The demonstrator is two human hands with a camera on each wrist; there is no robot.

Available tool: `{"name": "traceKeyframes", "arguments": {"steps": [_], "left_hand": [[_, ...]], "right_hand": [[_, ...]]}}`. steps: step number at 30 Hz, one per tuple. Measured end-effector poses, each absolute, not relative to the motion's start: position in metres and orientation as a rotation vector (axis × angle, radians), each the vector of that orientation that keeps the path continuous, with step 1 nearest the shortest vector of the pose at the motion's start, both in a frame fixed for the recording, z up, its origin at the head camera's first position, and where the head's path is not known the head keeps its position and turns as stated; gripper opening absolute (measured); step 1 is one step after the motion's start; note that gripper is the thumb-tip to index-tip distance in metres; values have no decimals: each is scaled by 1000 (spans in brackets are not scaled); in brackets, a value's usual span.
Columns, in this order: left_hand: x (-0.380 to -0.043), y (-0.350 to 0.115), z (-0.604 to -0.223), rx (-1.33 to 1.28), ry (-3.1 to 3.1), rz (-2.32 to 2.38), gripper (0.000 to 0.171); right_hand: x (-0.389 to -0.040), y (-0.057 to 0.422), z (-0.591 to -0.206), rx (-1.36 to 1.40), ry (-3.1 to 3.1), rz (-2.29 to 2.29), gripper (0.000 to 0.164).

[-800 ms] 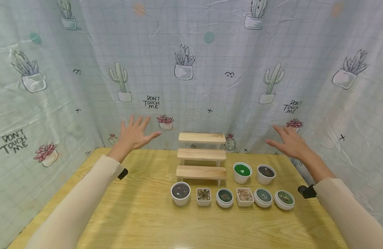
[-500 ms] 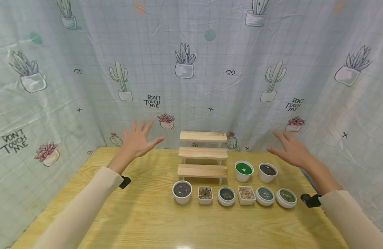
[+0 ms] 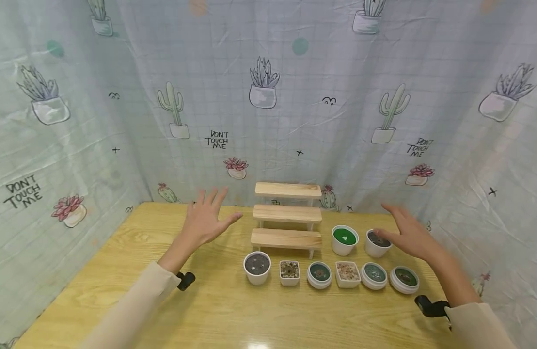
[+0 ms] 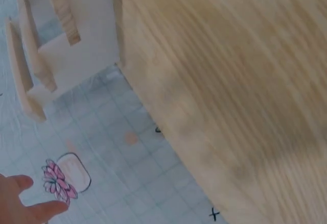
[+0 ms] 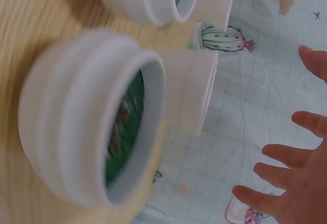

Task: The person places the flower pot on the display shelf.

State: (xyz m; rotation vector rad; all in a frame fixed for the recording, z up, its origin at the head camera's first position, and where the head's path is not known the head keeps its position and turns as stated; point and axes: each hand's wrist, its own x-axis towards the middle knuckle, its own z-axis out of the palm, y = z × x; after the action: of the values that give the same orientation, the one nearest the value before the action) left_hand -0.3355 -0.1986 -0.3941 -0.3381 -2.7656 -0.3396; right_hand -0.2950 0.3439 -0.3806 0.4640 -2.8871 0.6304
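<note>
My left hand (image 3: 204,219) is spread over the table left of a three-step wooden stand (image 3: 287,213), holding nothing. In the left wrist view its fingers (image 4: 25,206) show at the lower left corner, apart from the stand. My right hand (image 3: 410,235) hangs with fingers extended near a white pot with dark filling (image 3: 377,248), its thumb overlapping that pot in the head view. Beside it stands a pot with green filling (image 3: 344,242). A round ribbed pot with green inside (image 5: 76,117) looms large in the right wrist view, separate from the right hand's fingers (image 5: 286,155).
Along the front runs a row of small white pots: a round dark-filled one (image 3: 257,267), square ones with pebbles (image 3: 289,273) and pale gravel (image 3: 348,274), and several low round ones (image 3: 319,275). A cactus-print curtain (image 3: 294,97) encloses the wooden table (image 3: 216,310).
Both hands have come down and toward the table, the left also shifting right. The right hand has gone from above the dark-filled pot to overlapping it. The pots and stand stay put.
</note>
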Motion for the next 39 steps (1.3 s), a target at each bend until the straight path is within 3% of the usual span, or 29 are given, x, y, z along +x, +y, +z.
{"name": "traceKeyframes", "arguments": {"steps": [17, 39], "left_hand": [[-337, -158, -444, -450, -2795, -523, 94], [-339, -130, -478, -282, -2536, -2025, 83]], "right_hand": [[-293, 346, -422, 331, -2935, 840, 95], [-303, 342, -431, 293, -2967, 988, 95]]}}
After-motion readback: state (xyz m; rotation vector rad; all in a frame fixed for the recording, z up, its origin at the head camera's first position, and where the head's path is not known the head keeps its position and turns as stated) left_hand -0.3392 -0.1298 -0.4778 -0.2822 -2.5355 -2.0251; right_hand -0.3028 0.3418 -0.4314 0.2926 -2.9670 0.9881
